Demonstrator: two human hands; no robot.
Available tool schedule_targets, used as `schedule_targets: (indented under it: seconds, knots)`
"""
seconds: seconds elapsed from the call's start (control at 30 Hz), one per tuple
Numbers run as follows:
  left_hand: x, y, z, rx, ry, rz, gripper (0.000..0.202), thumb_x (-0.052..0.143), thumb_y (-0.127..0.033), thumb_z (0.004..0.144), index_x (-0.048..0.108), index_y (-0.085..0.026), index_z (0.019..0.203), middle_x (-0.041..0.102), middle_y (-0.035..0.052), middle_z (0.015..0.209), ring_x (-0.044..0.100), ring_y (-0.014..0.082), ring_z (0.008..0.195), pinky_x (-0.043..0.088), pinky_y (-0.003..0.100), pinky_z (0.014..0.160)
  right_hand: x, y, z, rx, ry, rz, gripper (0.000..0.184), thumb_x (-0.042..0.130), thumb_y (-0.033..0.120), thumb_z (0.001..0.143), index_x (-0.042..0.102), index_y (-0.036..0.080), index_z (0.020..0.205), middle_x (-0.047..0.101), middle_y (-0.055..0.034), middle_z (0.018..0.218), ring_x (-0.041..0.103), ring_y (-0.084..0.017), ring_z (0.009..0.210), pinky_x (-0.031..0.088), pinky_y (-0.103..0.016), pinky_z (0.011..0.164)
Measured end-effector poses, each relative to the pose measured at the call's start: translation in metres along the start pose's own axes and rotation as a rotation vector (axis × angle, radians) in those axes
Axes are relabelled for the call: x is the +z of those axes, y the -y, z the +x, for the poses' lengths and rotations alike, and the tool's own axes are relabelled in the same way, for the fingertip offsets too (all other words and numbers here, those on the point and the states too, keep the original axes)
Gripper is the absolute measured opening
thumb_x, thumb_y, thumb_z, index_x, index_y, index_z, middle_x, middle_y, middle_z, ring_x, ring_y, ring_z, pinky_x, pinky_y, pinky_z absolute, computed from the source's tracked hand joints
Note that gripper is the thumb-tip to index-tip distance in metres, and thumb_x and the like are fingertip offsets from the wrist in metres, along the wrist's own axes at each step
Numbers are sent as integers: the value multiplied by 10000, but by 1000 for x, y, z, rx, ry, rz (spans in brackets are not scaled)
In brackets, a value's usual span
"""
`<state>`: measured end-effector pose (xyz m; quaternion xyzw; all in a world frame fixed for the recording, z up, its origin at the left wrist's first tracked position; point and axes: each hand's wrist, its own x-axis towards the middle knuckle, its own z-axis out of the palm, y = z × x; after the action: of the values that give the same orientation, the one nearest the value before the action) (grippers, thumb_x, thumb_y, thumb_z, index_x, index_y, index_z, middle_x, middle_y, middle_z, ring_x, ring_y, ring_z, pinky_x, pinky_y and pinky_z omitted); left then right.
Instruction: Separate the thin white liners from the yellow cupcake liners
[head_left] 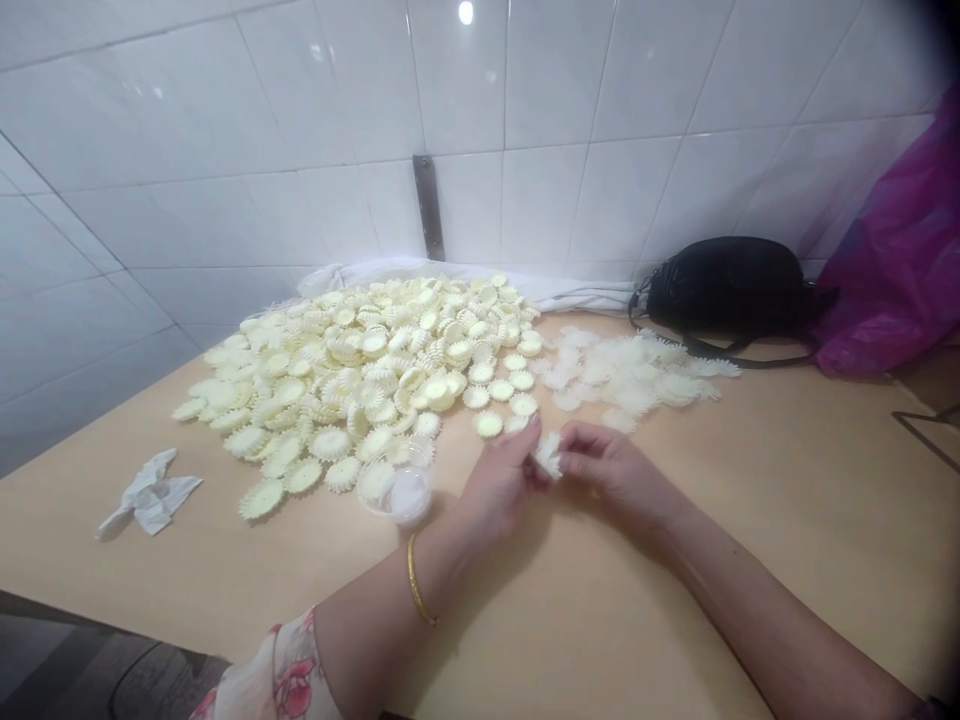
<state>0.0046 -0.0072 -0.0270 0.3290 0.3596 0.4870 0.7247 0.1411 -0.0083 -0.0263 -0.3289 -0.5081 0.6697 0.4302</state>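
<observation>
My left hand (504, 482) is closed on a small white flower-shaped piece (550, 456) with a jagged petal edge. The fingertips of my right hand (611, 468) pinch the piece's right side. Just beyond my hands lie several pale yellow scalloped discs (488, 424), spread out singly. A large heap of similar discs (360, 370) rises to the left and back. Thin white, translucent petal-edged pieces (634, 375) lie in a loose pile to the right. Left of my left wrist stands a clear plastic cup (397, 492) with something white in it.
A crumpled white tissue (150, 492) lies on the wooden table (810, 520) at the left. Behind the heap runs a white cloth (570, 290) along the tiled wall (540, 120). A black bag (727, 285) and a magenta plastic bag (892, 250) sit back right.
</observation>
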Motion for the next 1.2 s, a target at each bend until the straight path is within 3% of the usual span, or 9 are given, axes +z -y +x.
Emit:
schedule_targets:
  seconds: [0.17,0.3,0.43,0.6,0.73,0.9,1.03,1.1,1.2]
  knots:
    - [0,-2,0,-22,-30,-24,199,655,-287,687,533,-133,652,525,4,535,508,108,528,383,254,576,-11,-1,3,-102,-209,-148,190,697,309,659,543,200,668,545,32,634,507,-133,621,396,-271,610]
    - [2,-2,-1,43,-61,19,219,656,-291,684,507,-143,622,506,-5,540,504,103,538,387,253,590,-7,2,3,-200,-329,-208,195,676,315,686,525,198,649,468,45,620,436,-110,618,353,-242,599]
    - [3,0,-3,77,-99,65,250,649,-336,692,513,-145,605,508,1,535,489,97,530,392,250,588,-2,4,4,-223,-397,-149,214,694,328,666,522,203,645,473,44,614,453,-113,619,369,-244,608]
    - [0,-1,0,91,-173,58,272,661,-358,682,515,-147,594,502,-3,515,490,102,515,395,254,579,-16,10,8,-204,-528,100,274,739,299,586,482,210,618,560,45,619,576,-136,662,427,-259,648]
    - [-2,-3,2,78,-149,28,236,651,-339,696,542,-135,651,553,17,586,509,104,534,401,256,577,-24,14,8,-145,-497,180,271,718,210,576,448,189,591,669,-13,808,631,-155,704,456,-277,679]
    - [-2,-2,3,94,-94,73,256,645,-367,705,551,-129,684,568,22,607,511,101,524,388,247,547,-19,12,4,7,-346,308,282,653,113,608,537,231,836,648,-8,735,604,-156,626,496,-324,638]
    - [-4,0,4,116,-112,113,290,647,-407,699,545,-137,669,553,15,575,496,99,503,364,235,510,-14,13,1,82,-310,397,146,634,275,702,600,195,820,599,-41,741,580,-161,647,506,-293,560]
    - [-4,1,4,131,-112,141,312,642,-432,698,547,-138,653,546,16,562,482,97,493,352,233,496,-11,12,1,119,-337,310,186,652,359,712,611,185,763,568,-24,694,525,-116,548,440,-222,430]
    - [-4,3,3,158,-80,182,355,627,-480,697,557,-136,639,539,16,559,464,94,490,346,234,494,-4,7,2,172,-293,95,226,721,365,656,606,190,739,531,25,604,387,-48,423,243,-157,320]
